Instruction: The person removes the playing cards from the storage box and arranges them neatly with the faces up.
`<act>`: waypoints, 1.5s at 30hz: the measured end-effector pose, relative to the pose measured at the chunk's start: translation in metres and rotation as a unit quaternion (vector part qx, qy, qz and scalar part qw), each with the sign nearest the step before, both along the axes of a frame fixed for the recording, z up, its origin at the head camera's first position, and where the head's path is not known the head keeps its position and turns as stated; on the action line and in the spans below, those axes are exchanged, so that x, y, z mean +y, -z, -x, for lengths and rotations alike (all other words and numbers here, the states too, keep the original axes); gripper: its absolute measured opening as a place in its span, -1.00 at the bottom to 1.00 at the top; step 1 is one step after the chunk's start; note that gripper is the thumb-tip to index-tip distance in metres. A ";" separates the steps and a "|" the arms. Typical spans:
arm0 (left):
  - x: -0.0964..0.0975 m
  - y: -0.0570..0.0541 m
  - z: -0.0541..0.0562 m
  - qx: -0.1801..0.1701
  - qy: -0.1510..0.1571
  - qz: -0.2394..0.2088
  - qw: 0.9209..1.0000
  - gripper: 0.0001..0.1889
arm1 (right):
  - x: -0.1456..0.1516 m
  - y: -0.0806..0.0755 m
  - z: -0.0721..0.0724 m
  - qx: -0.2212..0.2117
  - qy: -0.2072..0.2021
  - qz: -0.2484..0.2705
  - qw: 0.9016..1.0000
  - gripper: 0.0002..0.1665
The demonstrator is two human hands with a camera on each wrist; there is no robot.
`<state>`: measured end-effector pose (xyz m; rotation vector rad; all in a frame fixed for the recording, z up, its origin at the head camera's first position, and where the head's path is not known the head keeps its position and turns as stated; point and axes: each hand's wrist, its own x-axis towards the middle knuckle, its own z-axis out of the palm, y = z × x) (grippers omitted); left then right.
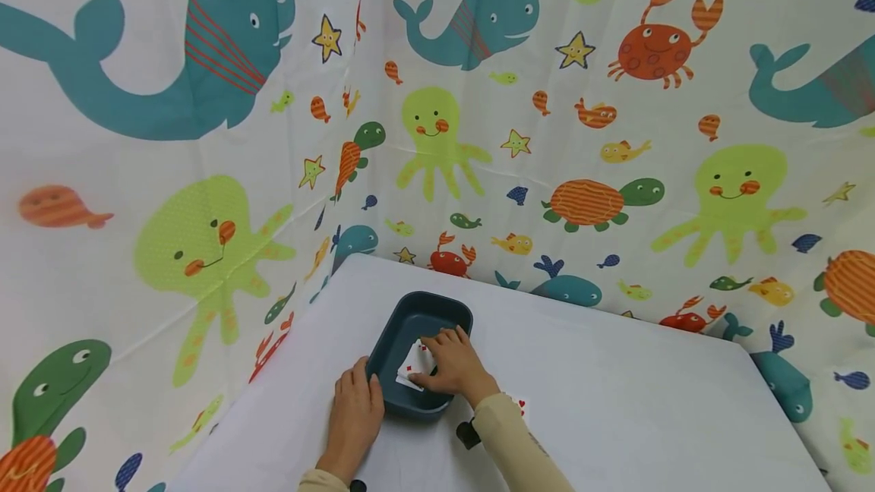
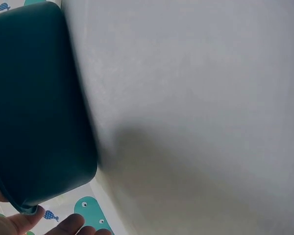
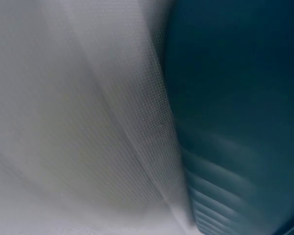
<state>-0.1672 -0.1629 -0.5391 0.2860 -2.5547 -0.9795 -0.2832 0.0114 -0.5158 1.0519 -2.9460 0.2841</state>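
A dark teal plastic bin [image 1: 393, 336] stands on the white table, its inside visible from above. My left hand [image 1: 355, 408] holds the bin's near left side, with the thumb and a fingertip at the rim. In the left wrist view, the other fingers [image 2: 71, 224] extend past the bin's corner. My right hand [image 1: 454, 363] reaches over the right wall into the bin and grips white playing cards [image 1: 414, 361] with red marks between thumb and fingers. Part of the cards is hidden under that hand. The right wrist view shows only the bin's outer wall [image 3: 235, 122] and white cloth.
Another playing card [image 1: 522, 405] with red hearts lies on the table [image 1: 615, 386], partly covered by the right sleeve [image 1: 513, 435]. A black wrist camera [image 1: 468, 435] sits beneath the right forearm. Curtains [image 1: 478, 165] printed with sea animals border the table at the left and back.
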 end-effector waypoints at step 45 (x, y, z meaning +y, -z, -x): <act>0.000 -0.001 0.000 -0.031 -0.003 -0.008 0.999 -0.55 | -0.008 0.001 -0.003 0.012 0.030 -0.096 0.995 -0.15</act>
